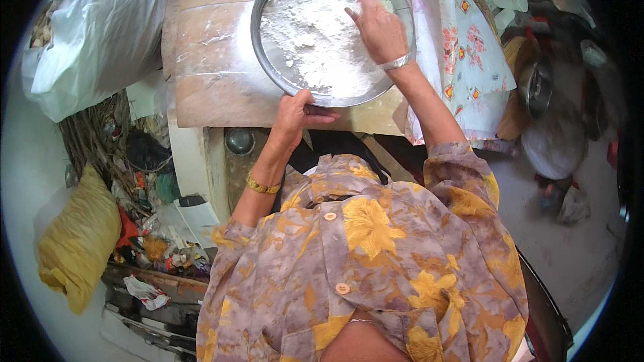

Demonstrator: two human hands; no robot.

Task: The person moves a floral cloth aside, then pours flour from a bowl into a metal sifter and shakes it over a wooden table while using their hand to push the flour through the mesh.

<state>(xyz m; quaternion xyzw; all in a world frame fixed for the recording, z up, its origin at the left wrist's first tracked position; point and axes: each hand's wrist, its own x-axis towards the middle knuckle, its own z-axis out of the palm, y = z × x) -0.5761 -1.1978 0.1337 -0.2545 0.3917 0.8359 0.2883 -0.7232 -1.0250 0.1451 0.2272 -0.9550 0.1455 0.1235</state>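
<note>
A round metal sieve [259, 50] with a fine mesh sits over the wooden board, with white flour [322, 35] spread across its mesh. My left hand [299, 118] grips the near rim, thumb on top and fingers beneath. Inside the sieve, over the flour at the right, is my right hand [382, 27], its fingers curled and slightly blurred. One finger or thumb points left; whether the hand holds any flour cannot be told.
The wooden board [211, 88] is dusted with flour. A flower-printed plastic sheet [478, 60] lies at its right. A white sack [105, 35] stands at the left, above dry sticks [95, 136] and a yellow sack [83, 241]. Metal pans [553, 141] are at the right.
</note>
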